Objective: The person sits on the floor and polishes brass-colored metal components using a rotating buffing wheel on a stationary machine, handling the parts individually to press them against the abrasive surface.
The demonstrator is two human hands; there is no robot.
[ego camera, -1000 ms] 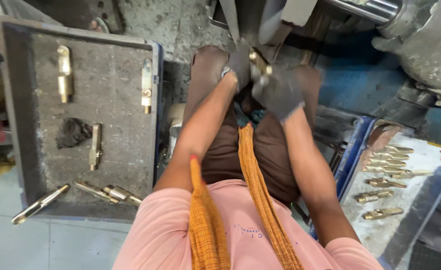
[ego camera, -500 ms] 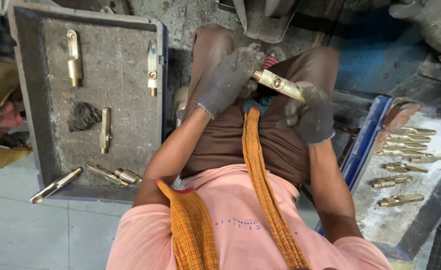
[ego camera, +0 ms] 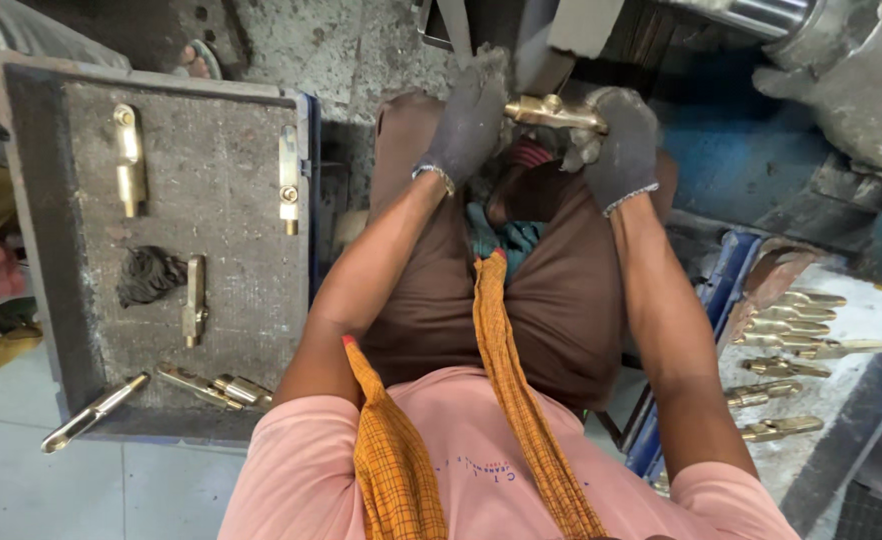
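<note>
**A:** So what's actually being held here?

**B:** A long brass fitting (ego camera: 553, 111), lying roughly level, up above the person's lap and right against the belt (ego camera: 456, 28) and housing of the machine (ego camera: 841, 90) in front. The left hand (ego camera: 471, 120) in a dark grey glove is wrapped over its left end, fingers curled shut around it. The right hand (ego camera: 616, 140) (same kind of glove) is clamped on the right end. Both closed tight on the piece, one per end. My guess is that's to keep it steady and square against the machine.

**A:** And the other brass bits?

**B:** On the left there's a grey tray (ego camera: 41, 250) with a handful of similar pieces (ego camera: 129, 160) spread well apart, plus a dark rag (ego camera: 149, 275). One silvery piece (ego camera: 93, 412) pokes over the tray's front edge. On the right, a row of brass parts (ego camera: 786, 340) lies side by side on a dusty surface next to a blue frame (ego camera: 716, 300). Looks like two separate piles within arm's reach, either side.

**A:** Room?

**B:** Rough concrete floor (ego camera: 311, 50) up top, pale tiles bottom left, everything dusty. An orange checked cloth (ego camera: 506, 380) hangs from the person's neck.
</note>
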